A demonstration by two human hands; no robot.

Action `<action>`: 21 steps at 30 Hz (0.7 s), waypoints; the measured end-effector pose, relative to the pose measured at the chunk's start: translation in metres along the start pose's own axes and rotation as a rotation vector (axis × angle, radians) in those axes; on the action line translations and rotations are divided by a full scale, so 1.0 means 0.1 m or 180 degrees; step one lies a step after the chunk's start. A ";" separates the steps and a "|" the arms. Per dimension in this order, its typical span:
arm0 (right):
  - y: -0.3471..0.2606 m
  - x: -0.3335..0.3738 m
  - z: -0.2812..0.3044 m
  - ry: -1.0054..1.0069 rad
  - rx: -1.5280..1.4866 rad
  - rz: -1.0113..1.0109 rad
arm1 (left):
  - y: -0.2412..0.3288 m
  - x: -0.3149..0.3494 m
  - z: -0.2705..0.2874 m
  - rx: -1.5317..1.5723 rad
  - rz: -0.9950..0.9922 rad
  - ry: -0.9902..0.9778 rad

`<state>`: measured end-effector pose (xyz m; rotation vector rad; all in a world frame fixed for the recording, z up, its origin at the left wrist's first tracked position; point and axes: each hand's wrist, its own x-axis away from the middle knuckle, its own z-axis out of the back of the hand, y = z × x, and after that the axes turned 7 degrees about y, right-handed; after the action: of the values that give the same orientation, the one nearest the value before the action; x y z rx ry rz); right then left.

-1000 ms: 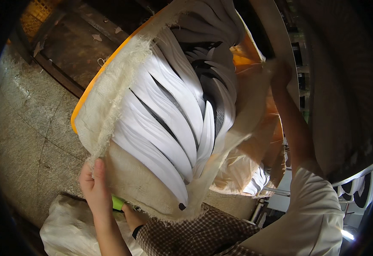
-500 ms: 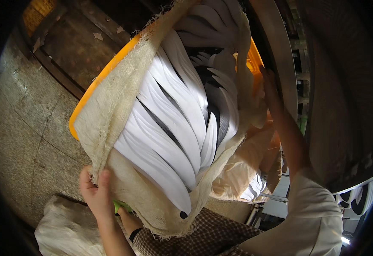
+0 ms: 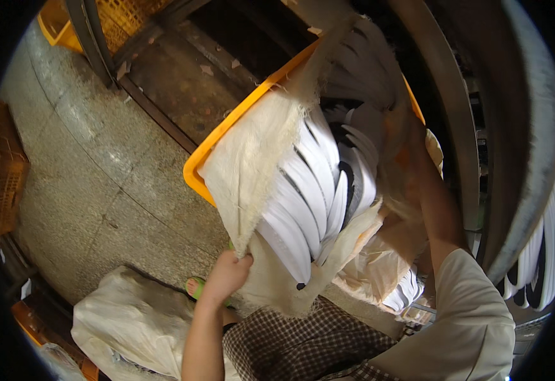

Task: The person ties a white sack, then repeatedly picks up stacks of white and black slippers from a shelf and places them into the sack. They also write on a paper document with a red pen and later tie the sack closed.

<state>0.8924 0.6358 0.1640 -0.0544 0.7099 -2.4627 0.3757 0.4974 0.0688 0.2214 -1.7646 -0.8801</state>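
An open cream woven sack (image 3: 252,152) lies in a yellow-orange plastic crate (image 3: 227,124), its frayed mouth toward me. Packed inside are several long, curved white pieces (image 3: 300,209) with black parts, resembling shoe soles. At the sack's lower left edge, my left hand (image 3: 232,273) is closed, pinching the cloth. My right arm reaches up along the crate's right side, with my right hand (image 3: 416,130) in shadow at the rim and sack edge. Its fingers are too dark to make out.
At lower left a filled pale sack (image 3: 131,317) rests on the speckled floor. More yellow crates (image 3: 122,28) stand at the far left, a brown crate (image 3: 6,171) nearer. To the right, a second sack (image 3: 369,267) holds similar pieces; others hang beside a curved metal bar (image 3: 525,209).
The crate and sack now appear farther right and smaller as the view has shifted. My left hand has closed more tightly on the sack's edge, which is drawn up beside it.
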 end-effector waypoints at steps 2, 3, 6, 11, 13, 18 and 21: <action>0.02 0.16 0.16 0.0018 -0.0360 -0.0046 | 0.00 0.06 -0.08 0.0202 0.0026 0.0067; 0.05 0.22 0.24 0.0028 -0.0500 -0.0052 | 0.01 0.11 -0.14 0.0234 0.0208 0.0106; 0.09 0.51 0.57 0.0160 -0.0848 0.0119 | 0.01 0.33 -0.19 0.1013 0.0410 0.0515; 0.14 1.36 1.20 0.0172 -0.1256 0.0553 | 0.07 0.75 -0.21 0.1852 0.0245 0.1287; 0.17 1.90 1.53 0.0054 -0.1295 0.0763 | 0.10 0.93 -0.19 0.1466 0.0486 0.1382; -0.01 2.89 2.27 -0.1056 -0.1694 0.0890 | 0.18 1.48 -0.33 0.1527 0.0237 0.1406; -0.25 2.95 2.71 -0.1443 -0.0291 0.2495 | 0.34 1.85 -0.43 0.1516 0.0153 0.1352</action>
<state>0.6838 0.3653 0.3753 -0.2983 0.5074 -1.5898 0.3512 0.4012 0.2347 0.6258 -1.5416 -0.3297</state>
